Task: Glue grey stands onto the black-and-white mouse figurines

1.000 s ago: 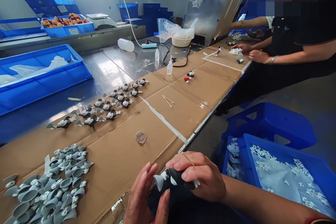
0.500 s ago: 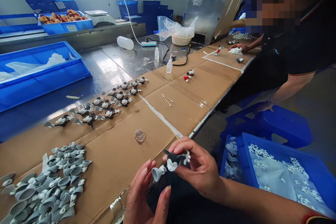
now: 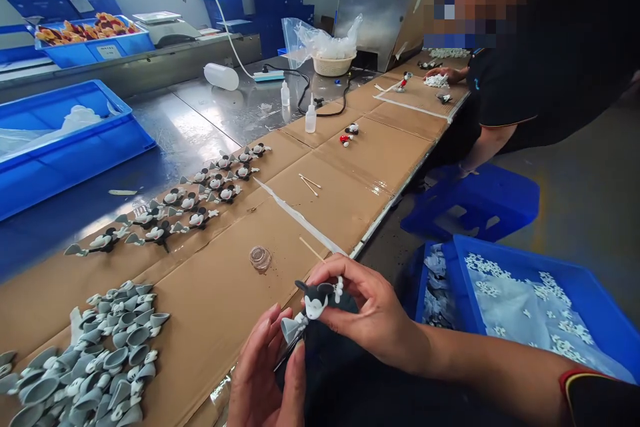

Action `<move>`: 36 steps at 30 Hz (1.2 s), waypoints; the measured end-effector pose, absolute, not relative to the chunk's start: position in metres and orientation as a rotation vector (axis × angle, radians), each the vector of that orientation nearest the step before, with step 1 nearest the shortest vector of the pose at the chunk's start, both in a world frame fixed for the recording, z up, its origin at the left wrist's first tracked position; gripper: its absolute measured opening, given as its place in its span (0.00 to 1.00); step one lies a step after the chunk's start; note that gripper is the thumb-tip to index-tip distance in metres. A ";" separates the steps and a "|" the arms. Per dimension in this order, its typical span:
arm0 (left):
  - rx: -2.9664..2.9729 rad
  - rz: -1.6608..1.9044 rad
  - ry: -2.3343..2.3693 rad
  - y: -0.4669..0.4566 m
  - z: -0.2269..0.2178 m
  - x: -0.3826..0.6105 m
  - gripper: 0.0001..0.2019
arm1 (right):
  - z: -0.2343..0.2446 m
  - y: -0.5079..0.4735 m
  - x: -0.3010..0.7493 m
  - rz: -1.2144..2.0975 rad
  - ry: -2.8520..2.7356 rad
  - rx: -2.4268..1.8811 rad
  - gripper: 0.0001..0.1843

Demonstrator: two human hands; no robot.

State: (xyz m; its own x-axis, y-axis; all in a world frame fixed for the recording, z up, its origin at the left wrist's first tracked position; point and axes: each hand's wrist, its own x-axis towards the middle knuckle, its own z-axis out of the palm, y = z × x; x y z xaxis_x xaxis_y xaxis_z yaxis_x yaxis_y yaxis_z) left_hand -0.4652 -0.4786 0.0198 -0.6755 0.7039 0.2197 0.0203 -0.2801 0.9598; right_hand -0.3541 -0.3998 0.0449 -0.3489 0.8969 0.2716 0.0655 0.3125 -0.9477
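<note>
My right hand (image 3: 373, 310) is closed on a black-and-white mouse figure (image 3: 316, 303) with round ears, a small white hand at one side and a grey cone (image 3: 290, 328) at the other. A thin wooden stick (image 3: 313, 249) juts out from behind the fingers of that hand. My left hand (image 3: 270, 370) is cupped around the cone end, thumb and fingers apart; whether a fingertip touches it I cannot tell. On the cardboard at left lies a heap of grey cones with white gloved hands (image 3: 103, 360). Behind it, similar mouse figures (image 3: 197, 217) lie in rows.
Cotton swabs (image 3: 310, 185), a clear round disc (image 3: 260, 258) and a dropper bottle (image 3: 311, 117) are on the bench. A blue bin (image 3: 545, 280) of small white parts stands at right. A co-worker (image 3: 520, 73) works farther along, with one hand by white pieces.
The view has shifted, so the bench scene sits farther left. The figure stays in my right hand, tilted a little differently, and my left thumb is closer to the cone. More of the stick shows.
</note>
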 end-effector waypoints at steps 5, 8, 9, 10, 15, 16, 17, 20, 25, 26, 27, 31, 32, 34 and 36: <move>0.913 1.938 1.566 -0.478 0.001 -0.477 0.17 | 0.043 -0.399 -0.354 1.075 -1.697 -0.830 0.11; 1.446 2.049 1.626 -0.471 -0.010 -0.497 0.19 | 0.034 -0.398 -0.352 0.915 -1.704 -0.645 0.16; 1.689 2.099 1.666 -0.469 -0.011 -0.503 0.18 | 0.031 -0.397 -0.351 0.855 -1.716 -0.578 0.17; 1.897 2.140 1.715 -0.467 -0.011 -0.508 0.16 | 0.028 -0.396 -0.350 0.799 -1.734 -0.512 0.17; 2.390 1.996 1.787 -0.465 0.004 -0.503 0.07 | 0.021 -0.392 -0.350 0.644 -1.779 -0.292 0.12; 2.429 1.972 1.787 -0.464 0.007 -0.498 0.07 | 0.021 -0.392 -0.350 0.624 -1.787 -0.281 0.11; 2.440 1.970 1.806 -0.464 0.010 -0.494 0.07 | 0.021 -0.391 -0.351 0.607 -1.795 -0.275 0.09; 2.435 1.996 1.824 -0.462 0.016 -0.487 0.07 | 0.022 -0.390 -0.350 0.558 -1.807 -0.255 0.04; 2.333 2.089 1.827 -0.465 0.007 -0.500 0.05 | 0.022 -0.392 -0.350 0.611 -1.782 -0.291 0.04; 2.251 2.102 1.867 -0.467 0.002 -0.503 0.05 | 0.022 -0.393 -0.350 0.658 -1.766 -0.319 0.05; 2.131 2.093 1.884 -0.470 -0.004 -0.505 0.08 | 0.022 -0.394 -0.350 0.709 -1.747 -0.348 0.07; 1.358 2.011 1.683 -0.476 -0.019 -0.492 0.17 | 0.023 -0.397 -0.351 0.837 -1.710 -0.404 0.12; 1.196 2.005 1.641 -0.477 -0.019 -0.485 0.17 | 0.024 -0.398 -0.351 0.844 -1.716 -0.406 0.12; 1.045 1.990 1.630 -0.479 -0.017 -0.474 0.16 | 0.024 -0.399 -0.351 0.841 -1.728 -0.408 0.12; 1.048 1.977 1.653 -0.480 -0.013 -0.467 0.15 | 0.023 -0.400 -0.351 0.831 -1.733 -0.409 0.12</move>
